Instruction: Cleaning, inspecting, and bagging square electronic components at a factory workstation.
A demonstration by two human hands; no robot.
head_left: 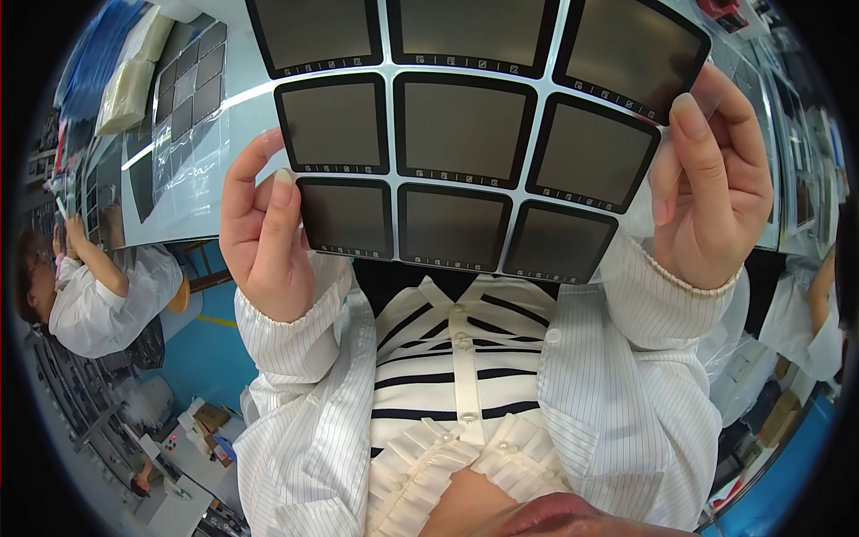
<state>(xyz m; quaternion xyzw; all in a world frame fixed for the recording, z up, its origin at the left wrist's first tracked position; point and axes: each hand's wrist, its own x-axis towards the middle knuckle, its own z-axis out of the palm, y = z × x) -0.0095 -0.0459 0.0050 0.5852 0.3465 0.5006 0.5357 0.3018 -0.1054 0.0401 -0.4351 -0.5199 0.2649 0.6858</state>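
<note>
- Blue pile (85,72), upper left, beside a pale yellow stack (130,85).
- Co-worker (116,291) in a white coat, seated sideways at the bench's near side, both hands raised.
- Bench (192,215), pale-topped; on it, a smaller sheet (190,85) of dark squares on clear film.
- Left hand (268,228), gripping the large sheet's left edge: thumb on the near face, fingers curled behind.
- Large sheet (465,130), one, held between both hands in front of the chest; nine dark panels with black borders showing in three rows, pale strips between, small marks along each lower border; top row cut by the picture's edge.
- Striped top (461,358), cream and black, under a white pinstriped jacket.
- Right hand (711,183), pinching the large sheet's right edge, thumb in front.
- White sleeve (796,318) of another person, far right.
</note>
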